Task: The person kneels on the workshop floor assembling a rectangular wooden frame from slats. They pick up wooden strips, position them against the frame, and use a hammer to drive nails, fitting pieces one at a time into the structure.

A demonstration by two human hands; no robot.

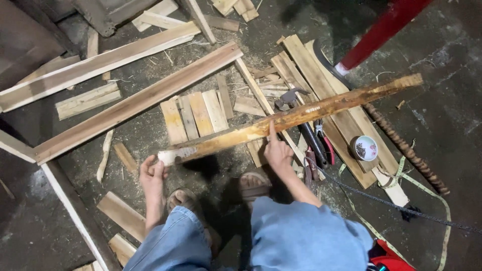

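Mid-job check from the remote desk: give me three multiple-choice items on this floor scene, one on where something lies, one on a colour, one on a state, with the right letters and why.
1. Where does the hammer lie?
A. beyond the long wooden strip, right of the short boards
B. beside the left foot
C. on the round tin

2. What colour are the plier handles?
A. blue
B. red
C. yellow

3. How is the long wooden strip held?
A. lying free on the floor
B. clamped under a sandal
C. left hand grips its near end, right hand touches its middle

Answers: 1 A, its head shows just above the strip. 2 B, red grips lie by the right hand. 3 C, left fingers wrap the pale end while the right index finger points up against it.
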